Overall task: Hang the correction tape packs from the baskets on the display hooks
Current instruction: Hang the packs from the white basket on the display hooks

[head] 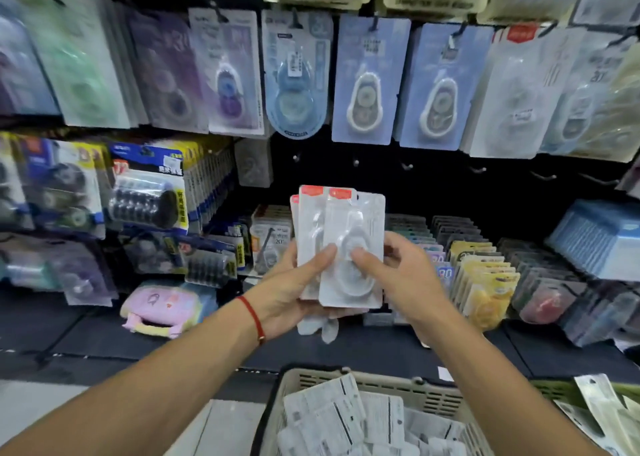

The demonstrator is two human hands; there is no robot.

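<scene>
- Left hand (294, 282), centre frame: gripped a fanned stack of packs (311, 241) from below, thumb across the fronts. Probably kept as the supply so the other hand stayed free to feed.
- Right hand (398, 275), just right of centre: pinched the front pack (353, 248), thumb on the blister, fingers behind. Looked like peeling one off the fan, though not certain.
- Packs held upright, red header tabs on top. Likely so the hang holes faced the hooks.
- Held mid-frame, below the bare hooks (408, 166) in the dark panel. No pack touching a hook.
- Bare hooks ran in a row right of centre, under the blue packs (367, 81) hung in the upper row. Probable target for this batch.
- Grey basket (346, 379), bottom centre: loaded with more packs lying back side up. Parked directly under the hands, presumably for short reaches.
- Green basket (554, 384), bottom right corner: more packs inside, mostly cut off by the frame edge.
- Red string (254, 317) on the left wrist, clear of the packs.
- Judged progress: plenty left in both baskets, several hooks unfilled.
- Next move likely needs the hole lined up with a hook tip; hole itself too blurred to make out.
- Risk: loose fan in the left hand could slip while one pack gets pulled.
</scene>
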